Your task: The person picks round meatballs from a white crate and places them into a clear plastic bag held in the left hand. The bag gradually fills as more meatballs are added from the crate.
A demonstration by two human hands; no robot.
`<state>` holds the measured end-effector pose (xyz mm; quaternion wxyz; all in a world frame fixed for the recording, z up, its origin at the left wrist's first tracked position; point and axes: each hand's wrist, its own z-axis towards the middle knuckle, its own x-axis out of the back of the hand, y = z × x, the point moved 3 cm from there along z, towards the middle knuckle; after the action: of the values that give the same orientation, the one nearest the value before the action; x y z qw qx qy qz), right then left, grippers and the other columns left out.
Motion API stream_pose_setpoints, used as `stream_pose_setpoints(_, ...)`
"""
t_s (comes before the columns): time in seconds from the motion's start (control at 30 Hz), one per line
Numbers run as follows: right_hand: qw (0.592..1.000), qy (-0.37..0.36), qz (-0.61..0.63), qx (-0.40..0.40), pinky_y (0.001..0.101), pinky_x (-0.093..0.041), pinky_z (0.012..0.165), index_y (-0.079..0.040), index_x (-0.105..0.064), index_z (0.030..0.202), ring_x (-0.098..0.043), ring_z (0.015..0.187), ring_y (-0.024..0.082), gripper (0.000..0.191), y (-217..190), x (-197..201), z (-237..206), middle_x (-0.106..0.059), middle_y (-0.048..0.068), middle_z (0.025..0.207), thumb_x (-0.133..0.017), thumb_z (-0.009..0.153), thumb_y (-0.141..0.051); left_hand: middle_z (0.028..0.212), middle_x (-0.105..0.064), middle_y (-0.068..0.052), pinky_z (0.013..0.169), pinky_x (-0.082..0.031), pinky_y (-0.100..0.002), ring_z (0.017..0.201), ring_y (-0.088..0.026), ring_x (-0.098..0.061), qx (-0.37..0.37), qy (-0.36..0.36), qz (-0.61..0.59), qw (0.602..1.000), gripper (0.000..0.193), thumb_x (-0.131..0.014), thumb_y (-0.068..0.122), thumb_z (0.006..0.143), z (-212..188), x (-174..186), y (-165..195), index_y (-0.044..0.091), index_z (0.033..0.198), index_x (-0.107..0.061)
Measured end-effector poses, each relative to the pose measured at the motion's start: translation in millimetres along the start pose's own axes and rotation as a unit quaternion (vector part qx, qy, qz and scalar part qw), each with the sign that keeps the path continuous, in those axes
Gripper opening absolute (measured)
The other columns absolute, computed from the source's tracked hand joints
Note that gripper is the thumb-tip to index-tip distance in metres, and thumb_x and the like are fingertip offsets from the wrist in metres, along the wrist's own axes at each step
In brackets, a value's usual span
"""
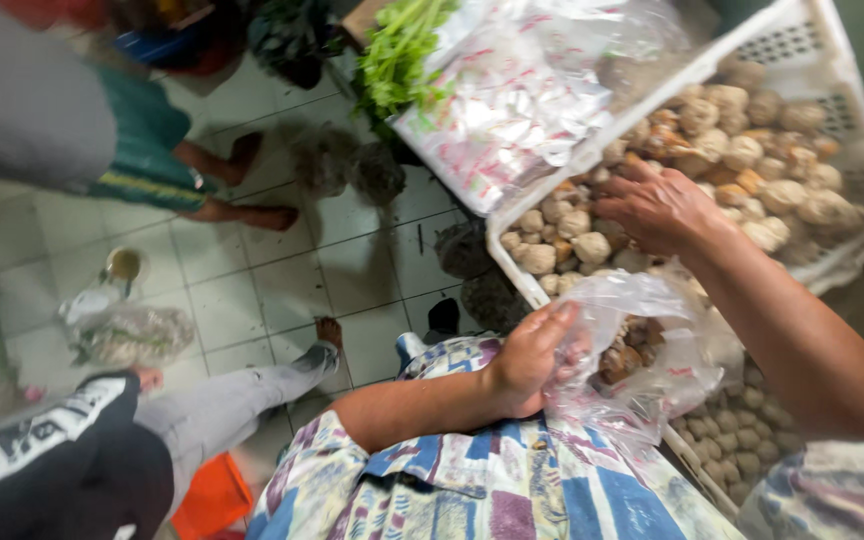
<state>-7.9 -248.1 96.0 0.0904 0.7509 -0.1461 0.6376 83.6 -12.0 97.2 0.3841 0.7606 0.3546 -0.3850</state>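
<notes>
The person wears a loose, short-sleeved shirt [472,480] of thin woven cloth, printed in a busy patchwork. Blocks of blue, pale cream, purple and dusty pink run across it, broken by darker blue stripes and small leaf-like shapes. The cloth lies in soft folds over the chest and belly. The same print shows on the right sleeve [832,495], which is wide and ends above the elbow. The left sleeve [302,470] ends near the elbow too, with a turned hem. Both forearms are bare. The left hand [532,360] and the right hand [657,205] carry no ring, watch, bracelet or glove that shows.
</notes>
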Motion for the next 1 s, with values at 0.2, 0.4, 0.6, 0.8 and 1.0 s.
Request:
stream_pose_setpoints(0.2,0.994,-0.037,-0.070,-0.074,0.0423,-0.054,0.091,-0.029,-0.070,0.101,-0.063,0.109,0.020,0.025,7,-5,-8,-0.066,-0.003,0.104,-0.066,0.083,-0.013,0.077,-0.047,0.004,0.048,-0.032,-0.018,0.058,-0.004,-0.039,-0.011,-0.011,0.043,0.999,0.023,-0.041,0.035,0.114,7,-4,-2,0.015,0.118,-0.053)
stream_pose_setpoints(0.4,0.968,0.042,0.147,-0.197,0.0477,-0.057,0.083,-0.012,-0.068,0.103,-0.067,0.101,0.035,0.013,32,-4,-58,-0.066,0.015,0.108,-0.065,0.092,-0.007,0.079,-0.047,0.004,0.052,-0.034,-0.017,0.061,-0.002,-0.040,-0.021,-0.002,0.024,0.999,0.024,-0.042,0.036,0.115,10,-1,-2,0.016,0.119,-0.055)
stream_pose_setpoints(0.6,0.798,0.203,0.562,-0.075,0.0325,-0.064,0.075,-0.003,-0.061,0.110,-0.073,0.090,0.020,0.024,-9,55,-138,-0.069,0.009,0.105,-0.073,0.091,-0.011,0.078,-0.049,0.004,0.049,-0.034,-0.018,0.058,-0.004,-0.040,-0.022,0.024,0.022,0.999,0.025,-0.044,0.039,0.114,19,7,3,0.016,0.109,-0.054)
stream_pose_setpoints(0.8,0.871,0.129,0.468,0.071,0.0285,-0.062,0.063,-0.001,-0.068,0.113,-0.078,0.074,0.014,0.029,-40,52,-139,-0.077,0.006,0.099,-0.074,0.087,-0.011,0.074,-0.048,0.001,0.044,-0.036,-0.023,0.054,-0.009,-0.044,0.008,-0.026,-0.013,1.000,0.034,-0.047,0.043,0.115,8,4,7,0.012,0.102,-0.050)
stream_pose_setpoints(1.0,0.936,0.194,0.128,-0.266,0.0494,-0.052,0.093,-0.014,-0.071,0.117,-0.060,0.115,0.032,0.030,66,27,-56,-0.067,0.012,0.121,-0.075,0.092,-0.030,0.075,-0.050,-0.001,0.047,-0.038,-0.025,0.054,-0.011,-0.045,0.041,0.032,0.005,0.999,0.027,-0.047,0.041,0.108,-8,1,11,0.015,0.107,-0.053)
